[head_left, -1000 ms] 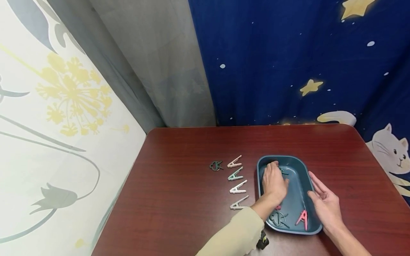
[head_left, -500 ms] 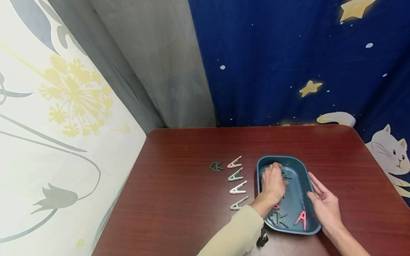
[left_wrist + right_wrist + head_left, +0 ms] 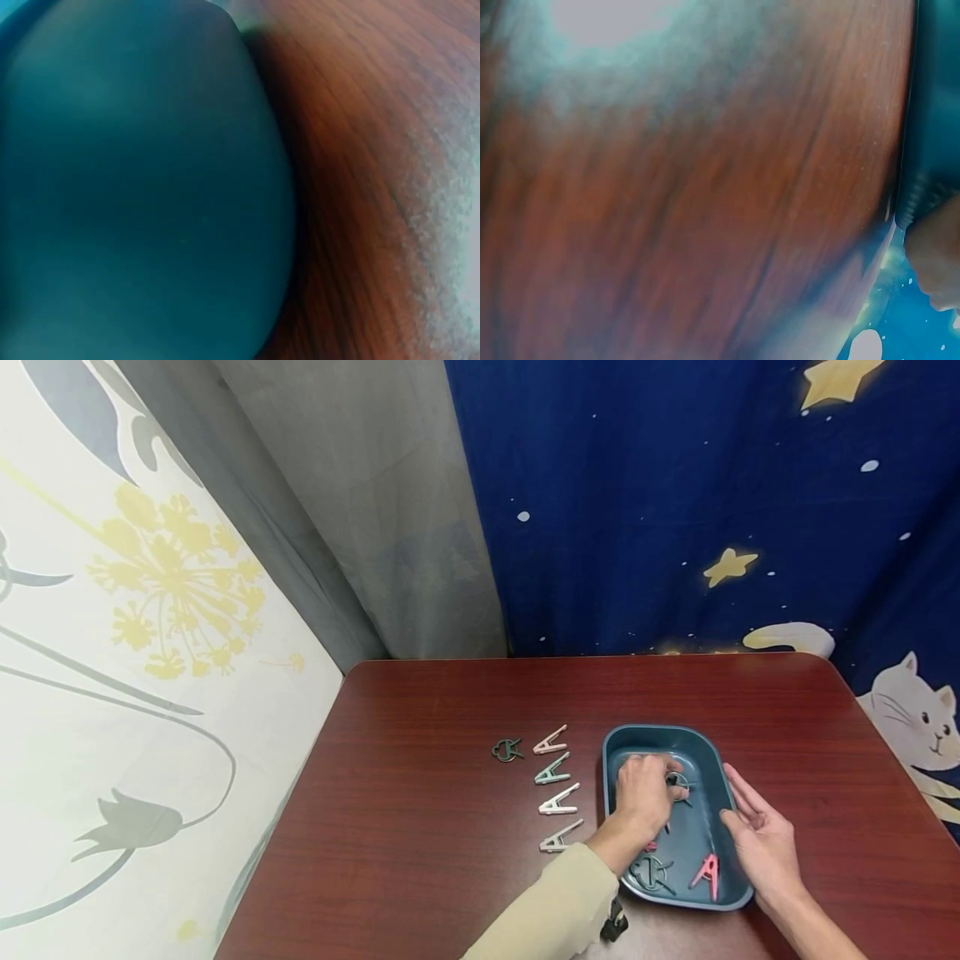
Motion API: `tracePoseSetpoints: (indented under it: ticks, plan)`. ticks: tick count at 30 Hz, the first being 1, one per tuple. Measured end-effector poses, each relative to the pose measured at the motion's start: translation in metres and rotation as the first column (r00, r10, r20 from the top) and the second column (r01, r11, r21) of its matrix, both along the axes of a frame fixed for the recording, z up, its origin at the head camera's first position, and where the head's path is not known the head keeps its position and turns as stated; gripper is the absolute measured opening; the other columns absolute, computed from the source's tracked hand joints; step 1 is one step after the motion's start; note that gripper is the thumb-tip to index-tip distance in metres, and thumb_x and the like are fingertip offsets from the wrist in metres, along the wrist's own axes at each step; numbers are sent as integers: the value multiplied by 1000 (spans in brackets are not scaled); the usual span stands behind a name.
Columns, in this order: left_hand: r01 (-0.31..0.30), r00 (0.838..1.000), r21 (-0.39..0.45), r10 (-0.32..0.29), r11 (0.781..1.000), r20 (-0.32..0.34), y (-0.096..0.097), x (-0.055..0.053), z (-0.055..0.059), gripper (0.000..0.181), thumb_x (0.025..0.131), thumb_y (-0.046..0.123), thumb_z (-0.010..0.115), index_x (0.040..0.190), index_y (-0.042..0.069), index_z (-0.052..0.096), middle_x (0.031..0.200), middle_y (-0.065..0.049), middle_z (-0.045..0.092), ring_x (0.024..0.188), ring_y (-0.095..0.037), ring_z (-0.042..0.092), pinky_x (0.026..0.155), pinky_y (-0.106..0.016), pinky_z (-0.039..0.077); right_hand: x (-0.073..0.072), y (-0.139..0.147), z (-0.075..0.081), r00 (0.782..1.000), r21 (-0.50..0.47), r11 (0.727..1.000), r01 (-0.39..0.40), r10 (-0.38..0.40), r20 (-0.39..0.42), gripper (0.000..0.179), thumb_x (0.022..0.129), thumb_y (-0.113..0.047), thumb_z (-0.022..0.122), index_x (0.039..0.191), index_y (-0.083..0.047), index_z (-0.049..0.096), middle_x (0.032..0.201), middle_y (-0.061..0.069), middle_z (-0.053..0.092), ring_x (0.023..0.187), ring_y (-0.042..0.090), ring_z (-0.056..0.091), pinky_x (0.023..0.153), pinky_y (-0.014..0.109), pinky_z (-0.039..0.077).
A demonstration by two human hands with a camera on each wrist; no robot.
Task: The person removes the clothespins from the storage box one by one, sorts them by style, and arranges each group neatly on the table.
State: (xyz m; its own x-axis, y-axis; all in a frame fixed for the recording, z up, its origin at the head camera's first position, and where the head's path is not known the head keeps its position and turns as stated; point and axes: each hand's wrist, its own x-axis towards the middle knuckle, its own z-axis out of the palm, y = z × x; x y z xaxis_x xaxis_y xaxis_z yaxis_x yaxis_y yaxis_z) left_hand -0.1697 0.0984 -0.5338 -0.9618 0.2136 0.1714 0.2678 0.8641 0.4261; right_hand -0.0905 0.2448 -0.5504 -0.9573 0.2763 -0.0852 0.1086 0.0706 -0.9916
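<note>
My left hand [image 3: 645, 792] reaches into a blue tray [image 3: 604, 760] in the head view, pinching a dark green ring-shaped clip [image 3: 681, 788] between thumb and fingers. Part of that clip is hidden by the fingers. My right hand [image 3: 765, 843] holds the tray's right side, thumb at the rim and fingers along the outside wall. Inside the tray's near end lie another green ring-shaped clip [image 3: 652, 873] and a pink clothespin [image 3: 707, 875]. A second pink piece [image 3: 651, 846] is mostly covered by my left wrist.
Left of the tray, a column of clothespins lies on the red-brown table [image 3: 420, 793]: pale pink [image 3: 550, 741], light green [image 3: 552, 769], white [image 3: 558, 800] and off-white [image 3: 560, 837]. Beside the top one rests a green ring-shaped clip [image 3: 507, 750]. Curtains hang behind the table.
My left hand has shifted slightly within the tray, and the green ring-shaped clip at its fingertips has come nearer and to the right. My right hand stays on the tray's side.
</note>
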Motion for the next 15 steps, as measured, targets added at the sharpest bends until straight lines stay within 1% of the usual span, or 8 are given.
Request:
tracePoseSetpoints:
  ticks: [5,8,10,12,13,14,15]
  plan:
    - [6,999,10,-5,1000,-38,-1,0,0,22,81,46,92,101,45,83,95,32,74,86,7,68,67,-13,47,-1,1,-1,1000,-24,1000,2,-2,-11,63,102,5,57,162,-11,43,149,-8,51,113,-18,58,80,6,49]
    - [10,999,56,-8,998,-48,0,0,0,19,83,46,89,101,47,83,94,33,74,84,7,68,66,-12,45,-1,0,0,1000,-30,1000,4,-4,-16,63,102,5,57,162,-10,43,148,-9,52,113,-17,59,80,6,50]
    - [24,998,114,-17,993,-57,0,1,1,17,86,45,87,103,46,84,96,33,74,85,8,68,68,-10,44,-1,0,0,1000,-20,1000,4,-4,-15,63,102,5,57,162,-10,43,148,-10,53,112,-17,59,79,6,49]
    - [47,997,197,-35,979,-64,-1,3,3,16,89,42,85,105,43,84,97,31,75,84,12,66,71,-8,43,0,0,1,1000,1,1000,1,-1,-12,63,103,3,57,162,-11,43,147,-11,54,112,-17,59,79,6,49]
    - [61,997,252,-46,966,-63,-2,4,4,17,90,40,84,106,41,84,98,29,76,84,15,65,73,-7,43,0,0,1,1000,10,1000,-2,2,-10,63,103,3,57,162,-11,43,148,-11,53,112,-18,59,78,6,49]
    - [74,997,316,-61,946,-51,-4,5,6,17,91,37,84,108,39,84,99,26,77,84,17,64,72,-6,43,0,0,2,1000,32,999,-4,4,-5,62,103,2,58,162,-12,43,148,-10,53,112,-18,59,77,6,49]
    - [87,996,378,-77,922,-40,-5,7,8,18,92,34,83,110,37,84,101,24,77,84,18,64,72,-5,44,0,0,2,1000,38,999,-7,7,-3,62,103,2,58,162,-12,43,148,-10,53,111,-18,59,77,6,49]
